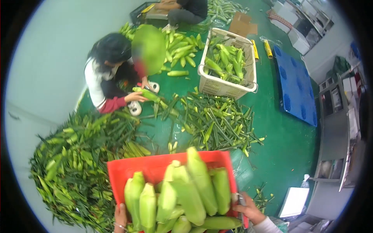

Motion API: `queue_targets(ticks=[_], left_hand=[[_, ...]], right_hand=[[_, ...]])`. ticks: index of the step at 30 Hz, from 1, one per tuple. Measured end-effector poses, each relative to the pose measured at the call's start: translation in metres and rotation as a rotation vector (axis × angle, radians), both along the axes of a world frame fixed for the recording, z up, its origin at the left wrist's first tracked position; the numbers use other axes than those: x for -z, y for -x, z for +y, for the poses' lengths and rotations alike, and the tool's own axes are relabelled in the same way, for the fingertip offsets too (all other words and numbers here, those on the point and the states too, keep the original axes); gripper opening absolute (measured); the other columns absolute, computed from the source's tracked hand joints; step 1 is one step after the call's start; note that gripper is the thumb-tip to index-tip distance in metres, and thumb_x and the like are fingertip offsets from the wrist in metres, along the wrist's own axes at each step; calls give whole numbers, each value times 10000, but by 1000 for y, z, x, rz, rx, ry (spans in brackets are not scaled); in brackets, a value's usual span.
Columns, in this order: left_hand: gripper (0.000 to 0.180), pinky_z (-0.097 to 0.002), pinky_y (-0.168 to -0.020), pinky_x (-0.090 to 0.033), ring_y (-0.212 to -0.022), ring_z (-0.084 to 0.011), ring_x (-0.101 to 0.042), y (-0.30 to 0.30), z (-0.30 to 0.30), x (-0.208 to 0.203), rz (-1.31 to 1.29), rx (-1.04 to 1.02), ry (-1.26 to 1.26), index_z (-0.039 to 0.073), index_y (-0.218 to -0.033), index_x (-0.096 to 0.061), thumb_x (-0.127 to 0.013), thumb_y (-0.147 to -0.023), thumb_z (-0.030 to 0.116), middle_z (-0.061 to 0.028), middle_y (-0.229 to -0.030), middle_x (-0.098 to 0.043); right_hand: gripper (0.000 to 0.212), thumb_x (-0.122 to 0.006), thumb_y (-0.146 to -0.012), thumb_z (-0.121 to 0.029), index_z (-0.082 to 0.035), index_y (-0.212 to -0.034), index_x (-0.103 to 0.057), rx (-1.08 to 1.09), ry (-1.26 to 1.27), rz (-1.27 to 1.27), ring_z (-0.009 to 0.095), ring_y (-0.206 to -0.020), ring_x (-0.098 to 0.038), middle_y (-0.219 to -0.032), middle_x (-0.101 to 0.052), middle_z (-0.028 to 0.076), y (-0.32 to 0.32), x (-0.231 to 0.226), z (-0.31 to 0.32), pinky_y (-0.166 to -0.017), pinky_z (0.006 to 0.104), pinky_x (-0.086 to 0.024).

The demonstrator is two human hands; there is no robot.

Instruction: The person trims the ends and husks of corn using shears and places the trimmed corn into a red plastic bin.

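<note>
- Green floor (287, 151) spreads ahead of both hands; pale wall (50, 70) stands left.
- Left hand (120, 218) grips the left side of a red crate (155, 165).
- Right hand (250, 209), at its opposite side, curls around a red-handled tool (245, 221).
- Corn ears (188, 196) fill the crate between the hands.
- Leaf pile (77, 171) lies beyond the left hand; white basket (223, 88), well ahead of the right.

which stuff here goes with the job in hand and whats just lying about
Seems part of the job:
red bin, between the left hand and right hand
corn in it
tool at the right hand
white basket of corn

Apparently lying about:
blue pallet
cardboard
yellow rolls
</note>
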State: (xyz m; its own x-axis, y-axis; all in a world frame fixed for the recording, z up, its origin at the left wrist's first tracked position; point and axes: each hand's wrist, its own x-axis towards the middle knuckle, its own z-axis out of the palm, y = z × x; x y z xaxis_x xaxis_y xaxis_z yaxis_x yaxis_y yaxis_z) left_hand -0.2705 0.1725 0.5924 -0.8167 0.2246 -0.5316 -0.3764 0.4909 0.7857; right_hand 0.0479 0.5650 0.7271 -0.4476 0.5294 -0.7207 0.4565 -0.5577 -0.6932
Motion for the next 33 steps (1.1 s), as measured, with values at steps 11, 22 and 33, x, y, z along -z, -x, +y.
queue_targets(ticks=[11, 22, 33], left_hand=[[481, -357, -769, -468, -865, -262, -618, 72, 435, -45, -114, 806, 88, -17, -1048, -548, -497, -933, 447, -182, -912, -640], [545, -423, -802, -445, -905, -418, -582, 314, 601, -21, -175, 911, 132, -31, -1048, -541, -441, -935, 493, -284, -934, -592], [536, -294, -781, -457, -850, -152, -557, 655, 699, -26, 190, 521, 263, -43, -1133, -559, -431, -969, 451, -92, -938, -636]], right_hand=[[589, -542, -618, -32, 19, -1200, -467, 584, -280, -283, 195, -779, -583, -932, -587, 85, -29, -111, 162, -686, 279, -486], [573, -547, -635, -41, 21, -1200, -477, 444, -106, -534, 187, -796, -580, -953, -591, 86, 236, -86, 328, -707, 277, -481], [462, -577, -711, -16, 9, -1164, -491, 259, -158, 6, 175, -852, -543, -968, -583, 64, 565, 44, 572, -764, 297, -449]])
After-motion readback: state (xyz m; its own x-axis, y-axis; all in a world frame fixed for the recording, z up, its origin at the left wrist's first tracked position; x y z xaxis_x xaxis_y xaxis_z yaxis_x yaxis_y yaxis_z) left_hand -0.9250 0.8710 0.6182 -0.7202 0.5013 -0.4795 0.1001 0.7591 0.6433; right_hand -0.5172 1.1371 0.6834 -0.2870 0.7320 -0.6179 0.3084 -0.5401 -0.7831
